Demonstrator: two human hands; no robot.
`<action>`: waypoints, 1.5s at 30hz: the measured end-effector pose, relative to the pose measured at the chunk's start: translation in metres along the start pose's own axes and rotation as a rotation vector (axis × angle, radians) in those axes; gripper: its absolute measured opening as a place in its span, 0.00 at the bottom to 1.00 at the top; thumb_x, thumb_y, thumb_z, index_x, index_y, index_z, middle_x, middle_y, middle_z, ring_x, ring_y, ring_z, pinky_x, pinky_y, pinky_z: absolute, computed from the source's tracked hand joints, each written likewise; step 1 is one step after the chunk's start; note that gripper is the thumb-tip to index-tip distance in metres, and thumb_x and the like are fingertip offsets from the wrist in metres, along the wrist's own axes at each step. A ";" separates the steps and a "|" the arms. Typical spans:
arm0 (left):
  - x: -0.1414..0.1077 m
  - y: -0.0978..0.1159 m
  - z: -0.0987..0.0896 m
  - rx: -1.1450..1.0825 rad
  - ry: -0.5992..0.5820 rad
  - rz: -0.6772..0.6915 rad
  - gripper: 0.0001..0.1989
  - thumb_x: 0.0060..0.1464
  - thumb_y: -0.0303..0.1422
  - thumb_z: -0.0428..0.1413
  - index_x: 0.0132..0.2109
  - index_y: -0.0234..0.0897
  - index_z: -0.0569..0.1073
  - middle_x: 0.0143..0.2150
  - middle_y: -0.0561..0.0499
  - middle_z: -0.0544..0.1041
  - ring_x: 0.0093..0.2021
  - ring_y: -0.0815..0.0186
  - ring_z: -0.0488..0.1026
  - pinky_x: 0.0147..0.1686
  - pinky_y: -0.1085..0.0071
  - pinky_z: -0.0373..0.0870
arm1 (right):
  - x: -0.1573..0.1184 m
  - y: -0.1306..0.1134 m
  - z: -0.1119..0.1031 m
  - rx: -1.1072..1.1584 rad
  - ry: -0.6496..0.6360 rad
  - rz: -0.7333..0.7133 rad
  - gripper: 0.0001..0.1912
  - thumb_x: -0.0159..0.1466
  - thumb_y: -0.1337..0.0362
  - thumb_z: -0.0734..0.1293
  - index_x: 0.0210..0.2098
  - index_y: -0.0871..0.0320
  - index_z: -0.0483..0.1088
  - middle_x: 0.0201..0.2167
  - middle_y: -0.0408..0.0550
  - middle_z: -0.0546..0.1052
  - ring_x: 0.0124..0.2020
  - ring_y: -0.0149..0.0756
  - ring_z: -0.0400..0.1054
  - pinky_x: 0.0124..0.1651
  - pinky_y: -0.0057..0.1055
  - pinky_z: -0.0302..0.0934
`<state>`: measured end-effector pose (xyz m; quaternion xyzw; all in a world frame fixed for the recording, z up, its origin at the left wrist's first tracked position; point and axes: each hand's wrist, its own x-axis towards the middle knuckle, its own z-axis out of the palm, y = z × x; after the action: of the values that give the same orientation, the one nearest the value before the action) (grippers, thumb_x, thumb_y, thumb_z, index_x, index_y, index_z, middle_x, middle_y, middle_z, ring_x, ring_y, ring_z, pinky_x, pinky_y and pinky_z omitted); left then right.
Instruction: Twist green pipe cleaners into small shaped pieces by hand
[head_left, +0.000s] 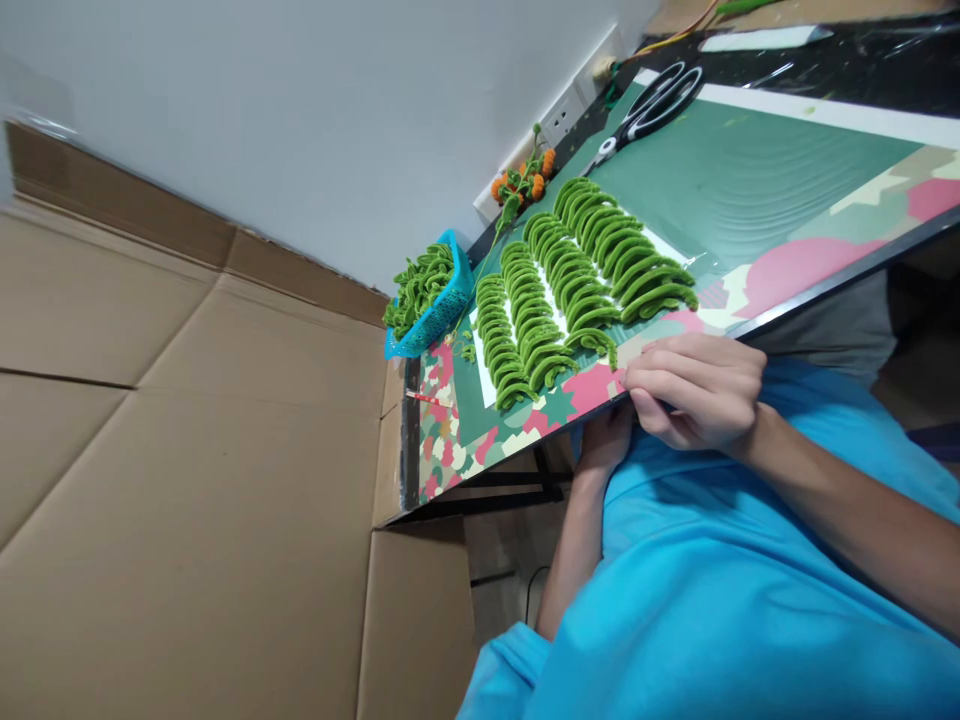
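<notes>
My right hand (697,390) is at the front edge of the table, its fingers curled and pressed together. What they hold, if anything, is hidden. Lower down, my left hand (609,435) is partly beneath the table edge near my shirt, so its fingers do not show. Just beyond the right hand, curved green fuzzy pieces (581,270), like bent pipe cleaners, lie in several overlapping rows on a white sheet (486,385). One curved piece (596,342) lies at the near end of a row, closest to my right fingertips.
A blue basket (442,318) of green fuzzy pieces stands by the wall. Orange fuzzy flowers (536,185) lie behind the rows. Black-handled scissors (652,110) rest on the green mat (757,185). A red-and-white strip (429,399) is at the left. Cardboard (225,480) flanks the table.
</notes>
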<state>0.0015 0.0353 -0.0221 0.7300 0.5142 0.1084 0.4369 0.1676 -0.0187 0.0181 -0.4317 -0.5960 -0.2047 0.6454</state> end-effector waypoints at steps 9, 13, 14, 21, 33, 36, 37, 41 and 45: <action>0.001 -0.014 0.003 -0.023 0.034 0.031 0.21 0.72 0.44 0.53 0.65 0.45 0.76 0.73 0.46 0.74 0.77 0.50 0.66 0.79 0.47 0.60 | 0.001 0.000 -0.001 -0.002 -0.005 -0.024 0.04 0.67 0.69 0.68 0.41 0.55 0.75 0.29 0.44 0.82 0.33 0.36 0.78 0.41 0.32 0.73; 0.000 -0.018 0.004 -0.058 0.030 0.015 0.22 0.71 0.45 0.53 0.65 0.45 0.77 0.74 0.45 0.73 0.77 0.49 0.66 0.79 0.45 0.58 | -0.001 -0.001 -0.002 0.000 -0.006 -0.034 0.07 0.66 0.70 0.69 0.42 0.55 0.76 0.30 0.43 0.83 0.33 0.36 0.79 0.43 0.33 0.75; 0.000 -0.019 0.004 -0.069 0.025 0.017 0.22 0.71 0.45 0.53 0.65 0.45 0.77 0.74 0.46 0.73 0.77 0.49 0.66 0.79 0.45 0.57 | -0.001 -0.001 -0.002 0.001 -0.006 -0.030 0.07 0.66 0.70 0.69 0.42 0.55 0.76 0.30 0.43 0.83 0.34 0.36 0.79 0.44 0.33 0.75; -0.001 -0.022 0.005 -0.100 0.040 0.052 0.24 0.70 0.47 0.54 0.67 0.46 0.76 0.75 0.46 0.72 0.77 0.47 0.66 0.79 0.42 0.57 | 0.000 -0.002 -0.003 0.021 -0.015 -0.044 0.07 0.65 0.72 0.68 0.42 0.57 0.77 0.31 0.45 0.83 0.34 0.38 0.79 0.43 0.34 0.75; -0.002 -0.017 0.003 -0.115 0.042 0.067 0.23 0.69 0.47 0.55 0.67 0.49 0.76 0.75 0.50 0.72 0.77 0.49 0.66 0.79 0.43 0.58 | 0.001 -0.002 -0.003 0.010 -0.017 -0.035 0.08 0.65 0.71 0.68 0.42 0.55 0.77 0.29 0.43 0.83 0.33 0.37 0.80 0.42 0.34 0.75; -0.001 -0.018 0.004 -0.115 0.041 0.083 0.23 0.70 0.47 0.55 0.67 0.49 0.76 0.75 0.50 0.72 0.76 0.49 0.67 0.79 0.43 0.59 | 0.000 -0.002 -0.003 0.012 -0.016 -0.035 0.08 0.65 0.72 0.68 0.42 0.54 0.76 0.30 0.43 0.83 0.33 0.37 0.80 0.43 0.33 0.75; -0.001 -0.019 0.005 -0.114 0.040 0.083 0.24 0.70 0.48 0.54 0.67 0.48 0.76 0.75 0.49 0.72 0.76 0.49 0.67 0.79 0.44 0.59 | 0.000 -0.002 -0.003 0.013 -0.014 -0.036 0.08 0.65 0.72 0.68 0.41 0.55 0.76 0.29 0.43 0.83 0.33 0.37 0.80 0.43 0.33 0.75; 0.000 -0.023 0.006 -0.109 0.031 0.080 0.25 0.71 0.47 0.53 0.68 0.48 0.75 0.75 0.50 0.72 0.76 0.51 0.66 0.79 0.47 0.59 | 0.000 -0.002 -0.003 0.015 -0.005 -0.044 0.07 0.64 0.73 0.69 0.41 0.56 0.76 0.29 0.44 0.82 0.33 0.38 0.80 0.42 0.33 0.75; 0.001 -0.026 0.007 -0.102 0.040 0.084 0.24 0.71 0.46 0.54 0.68 0.48 0.75 0.76 0.50 0.71 0.77 0.51 0.65 0.79 0.47 0.58 | 0.001 -0.002 -0.003 -0.002 -0.005 -0.045 0.08 0.65 0.71 0.68 0.41 0.55 0.76 0.29 0.43 0.82 0.33 0.37 0.79 0.41 0.33 0.74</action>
<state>-0.0109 0.0348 -0.0454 0.7254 0.4856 0.1670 0.4584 0.1680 -0.0221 0.0200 -0.4195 -0.6069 -0.2186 0.6386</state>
